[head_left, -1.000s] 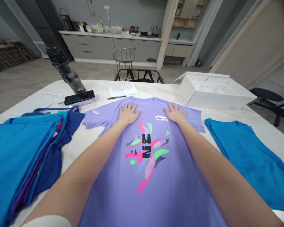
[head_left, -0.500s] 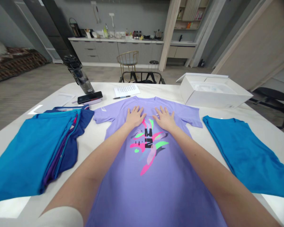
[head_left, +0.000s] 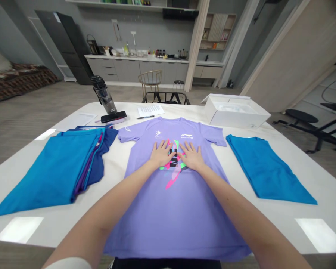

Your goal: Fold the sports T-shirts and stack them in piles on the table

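A lavender T-shirt lies flat and front-up on the white tabletop, its collar pointing away from the person and its hem near the tabletop's closer edge. The left hand and right hand rest palm-down on the chest, over a pink, green and black print. Both hands are open with the fingers spread, not pinching anything, and their fingertips sit just apart.

To the left of the T-shirt lies a folded teal shirt, on top of a navy garment, with purple fabric showing along the stack's edge. To the right lies another folded teal shirt. Beyond the collar are a sheet of paper with a pen just in front of it, a phone and an upright water bottle. An open white box sits at the far right of the tabletop.
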`<move>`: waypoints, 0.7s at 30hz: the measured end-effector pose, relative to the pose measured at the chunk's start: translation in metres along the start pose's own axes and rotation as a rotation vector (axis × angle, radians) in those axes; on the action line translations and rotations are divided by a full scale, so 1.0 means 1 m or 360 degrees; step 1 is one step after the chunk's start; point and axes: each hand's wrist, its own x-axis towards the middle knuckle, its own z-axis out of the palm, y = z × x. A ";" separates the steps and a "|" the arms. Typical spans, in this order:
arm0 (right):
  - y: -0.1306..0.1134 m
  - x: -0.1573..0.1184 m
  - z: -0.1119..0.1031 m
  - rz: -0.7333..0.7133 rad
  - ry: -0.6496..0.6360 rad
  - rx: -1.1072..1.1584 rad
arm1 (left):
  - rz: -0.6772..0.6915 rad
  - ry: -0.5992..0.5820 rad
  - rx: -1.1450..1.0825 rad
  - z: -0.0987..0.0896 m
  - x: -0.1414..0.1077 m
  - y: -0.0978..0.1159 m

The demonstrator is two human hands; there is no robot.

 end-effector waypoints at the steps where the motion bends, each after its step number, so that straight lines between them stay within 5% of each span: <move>1: -0.001 -0.003 0.001 -0.0001 0.0013 0.0013 | 0.0005 -0.0003 0.0006 0.001 -0.002 0.000; 5: 0.004 -0.002 -0.007 0.0002 0.0073 0.0117 | 0.0009 -0.0026 0.0014 -0.002 0.002 0.000; 8: 0.029 0.014 -0.023 0.0076 0.0244 0.0126 | -0.0012 -0.0025 0.0014 -0.009 0.017 0.000; 11: 0.067 0.036 -0.036 0.0184 0.0332 0.0094 | 0.0029 0.0028 0.0019 -0.017 0.046 0.000; 15: 0.104 0.064 -0.034 0.0088 0.0200 0.0105 | 0.0107 0.0058 0.0023 -0.021 0.097 0.005; 21: 0.114 0.109 -0.027 0.0234 0.0140 0.0091 | -0.0298 0.0148 -0.0016 -0.014 0.158 -0.005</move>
